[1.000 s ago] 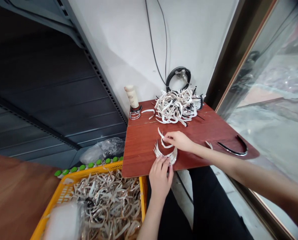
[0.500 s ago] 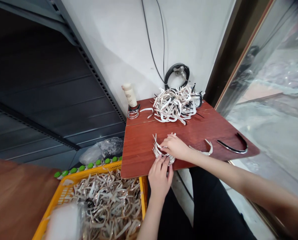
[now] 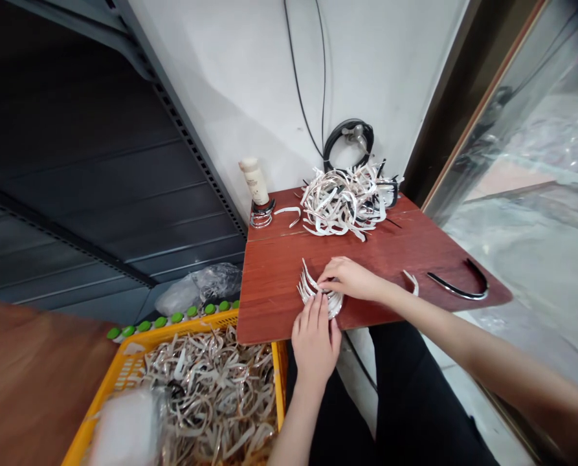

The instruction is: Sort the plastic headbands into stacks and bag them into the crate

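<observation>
Near the front edge of the red-brown tabletop [image 3: 274, 272] lies a fanned bundle of curved strips [image 3: 334, 305], white and silvery. My left hand [image 3: 314, 336] grips the bundle from the near side, its fingers over the strips and its thumb by the right end. From the far side my right hand [image 3: 351, 278] reaches in, fingers bent and closed on the strips' inner edge. The exact finger contact is partly hidden. One loose white strip [image 3: 411, 283] shows beyond my right forearm, which covers part of it. Farther right rests a black curved strip [image 3: 458, 291] with a shiny edge.
A tangled heap of strips [image 3: 342, 204] sits at the back by a black cable coil [image 3: 349, 145]. A cream bottle [image 3: 254, 181] stands on stacked bands [image 3: 261, 215] at the back left. Below left, a yellow crate [image 3: 277, 382] holds many strips and a plastic-wrapped white block [image 3: 126, 427].
Both hands stay at the bundle, whose strips now lie closer together. My right hand's fingers have shifted slightly over it. The whole view has moved a little.
</observation>
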`<state>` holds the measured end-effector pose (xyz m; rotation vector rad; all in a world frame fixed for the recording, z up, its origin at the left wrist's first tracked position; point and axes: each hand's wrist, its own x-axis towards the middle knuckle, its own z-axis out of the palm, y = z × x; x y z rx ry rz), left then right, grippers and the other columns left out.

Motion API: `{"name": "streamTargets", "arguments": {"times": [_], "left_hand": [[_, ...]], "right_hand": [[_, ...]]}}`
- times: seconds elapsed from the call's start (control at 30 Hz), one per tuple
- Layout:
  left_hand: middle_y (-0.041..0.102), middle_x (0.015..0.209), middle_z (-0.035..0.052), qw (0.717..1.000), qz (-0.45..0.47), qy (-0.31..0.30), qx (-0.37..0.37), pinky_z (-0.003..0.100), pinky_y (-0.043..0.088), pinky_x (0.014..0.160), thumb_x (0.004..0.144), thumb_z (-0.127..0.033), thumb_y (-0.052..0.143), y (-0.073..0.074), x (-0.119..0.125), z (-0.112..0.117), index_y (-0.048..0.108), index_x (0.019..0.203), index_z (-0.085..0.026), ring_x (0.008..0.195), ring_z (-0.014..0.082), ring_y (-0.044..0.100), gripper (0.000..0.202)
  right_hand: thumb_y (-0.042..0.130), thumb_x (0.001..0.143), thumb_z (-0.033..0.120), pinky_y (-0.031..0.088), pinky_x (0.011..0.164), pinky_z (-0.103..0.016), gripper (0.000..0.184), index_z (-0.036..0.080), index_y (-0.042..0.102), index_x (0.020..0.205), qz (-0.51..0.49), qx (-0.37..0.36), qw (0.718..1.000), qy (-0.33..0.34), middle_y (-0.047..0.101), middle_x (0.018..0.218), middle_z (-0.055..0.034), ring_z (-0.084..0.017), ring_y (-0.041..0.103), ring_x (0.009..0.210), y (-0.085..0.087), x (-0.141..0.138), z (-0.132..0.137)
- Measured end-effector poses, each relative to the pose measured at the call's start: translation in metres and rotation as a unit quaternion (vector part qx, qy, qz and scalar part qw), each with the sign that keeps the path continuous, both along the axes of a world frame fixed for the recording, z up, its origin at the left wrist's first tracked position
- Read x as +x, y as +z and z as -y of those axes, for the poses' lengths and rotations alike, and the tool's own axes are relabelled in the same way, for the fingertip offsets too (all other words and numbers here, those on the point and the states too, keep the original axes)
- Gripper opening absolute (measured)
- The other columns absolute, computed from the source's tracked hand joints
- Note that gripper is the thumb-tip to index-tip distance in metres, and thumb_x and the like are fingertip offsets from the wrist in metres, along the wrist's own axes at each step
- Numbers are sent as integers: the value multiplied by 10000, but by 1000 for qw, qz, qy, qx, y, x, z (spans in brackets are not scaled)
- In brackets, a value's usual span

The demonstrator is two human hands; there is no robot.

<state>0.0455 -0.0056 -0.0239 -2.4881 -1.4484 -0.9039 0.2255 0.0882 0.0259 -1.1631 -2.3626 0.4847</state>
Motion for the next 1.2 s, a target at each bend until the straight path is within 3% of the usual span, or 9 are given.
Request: {"name": "streamTargets", "arguments": {"times": [0.3, 0.47, 0.63, 0.73, 0.8, 0.87, 0.97, 1.2], "left_hand": [[513, 1470, 124, 996, -47, 52, -47, 450, 447, 923, 911, -340, 515, 19, 16, -4, 456, 1438, -118, 1209, 295, 550, 574], [532, 1451, 130, 995, -40, 74, -50, 455, 427, 934, 929, -344, 494, 18, 19, -7, 488, 1411, -107, 1214, 289, 543, 537], [519, 1467, 113, 996, -32, 70, -54, 456, 428, 949, 925, -361, 508, 14, 20, -9, 477, 1419, -99, 1235, 287, 531, 560], [503, 1479, 120, 996, -24, 63, -55, 454, 434, 967, 924, -371, 512, 14, 19, -9, 479, 1415, -98, 1263, 288, 520, 562], [490, 1487, 134, 997, -16, 54, -49, 484, 382, 1059, 926, -371, 510, 15, 17, -7, 456, 1425, -85, 1301, 287, 498, 577], [488, 1485, 147, 998, -7, 56, -40, 564, 222, 1171, 930, -367, 504, 15, 12, -3, 416, 1443, -74, 1356, 299, 450, 597], [498, 1478, 143, 998, -7, 52, -42, 611, 51, 1210, 947, -362, 492, 14, 1, 4, 394, 1453, -89, 1414, 301, 387, 583], [504, 1472, 144, 999, -21, 9, -50, 561, 250, 1200, 946, -322, 521, 7, -11, 7, 354, 1471, -136, 1396, 272, 432, 582]], "right_hand": [[626, 901, 181, 408, 845, -317, 116, 171, 741, 896, 47, -33, 998, -14, 739, 897, -48, -203, 649, 882, 5, -2, 4], [575, 928, 168, 420, 819, -309, 146, 153, 697, 849, 18, -16, 998, -61, 706, 874, -54, -187, 616, 845, 8, -5, 6], [586, 912, 168, 409, 891, -352, 150, 169, 730, 872, 55, -22, 998, -34, 715, 897, -52, -204, 620, 885, 12, -7, 12], [618, 887, 206, 386, 955, -369, 138, 186, 748, 928, 73, -28, 995, -57, 727, 943, -49, -213, 631, 928, 18, -11, 17], [644, 871, 262, 403, 923, -356, 142, 195, 755, 930, 90, -37, 991, -90, 733, 947, -49, -222, 635, 927, 21, -13, 19], [660, 860, 310, 421, 861, -334, 150, 204, 761, 890, 101, -51, 986, -126, 737, 922, -46, -227, 639, 907, 22, -15, 19], [673, 854, 355, 415, 834, -324, 161, 226, 766, 833, 94, -59, 982, -155, 744, 888, -29, -222, 641, 891, 19, -18, 17], [575, 934, 256, 383, 883, -352, 182, 201, 738, 875, 104, -37, 981, -157, 737, 914, -53, -227, 625, 930, 10, -22, 15]]}}
